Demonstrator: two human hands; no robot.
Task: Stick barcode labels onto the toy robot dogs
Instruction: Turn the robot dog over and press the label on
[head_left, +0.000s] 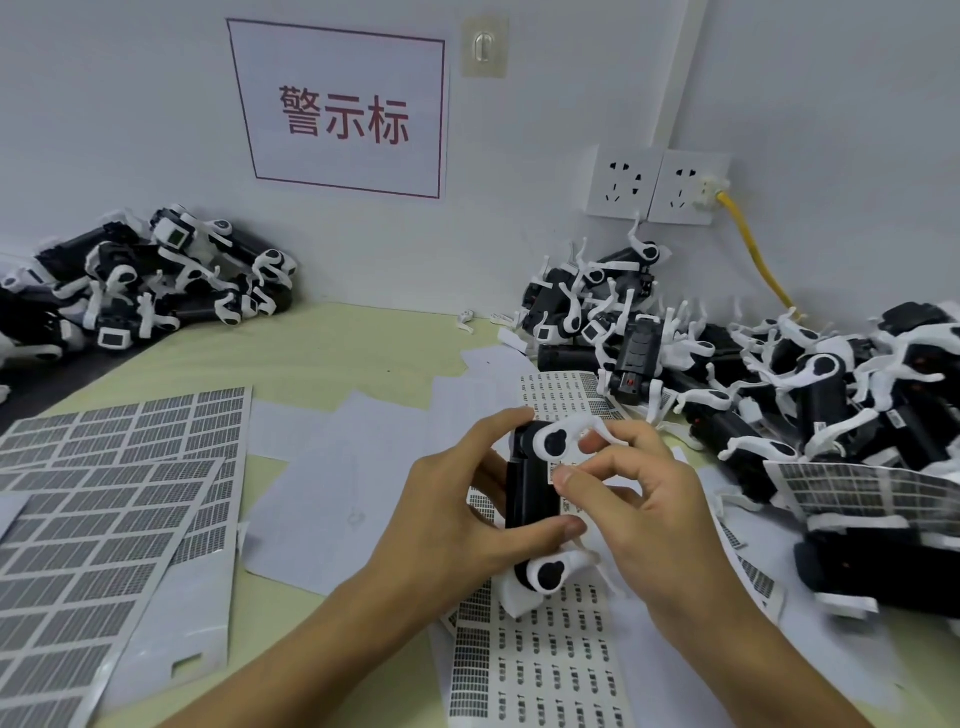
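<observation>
Yellow-green table (322, 343) is carrying label sheets; above the nearest sheet (540, 670), the left hand (457, 525) is gripping a toy robot dog (535, 493) while the right hand (644, 499) is pinching a barcode label (563, 491) against it.

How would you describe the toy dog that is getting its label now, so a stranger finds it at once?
Start at the red-framed wall sign and come straight down to the two hands. The toy dog between them is the only one held, off both piles, with a white label on its black body.

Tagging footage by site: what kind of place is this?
Likely a factory labelling bench: piles of toy robot dogs, barcode label sheets spread over the table, and a printed station sign on the wall.
</observation>
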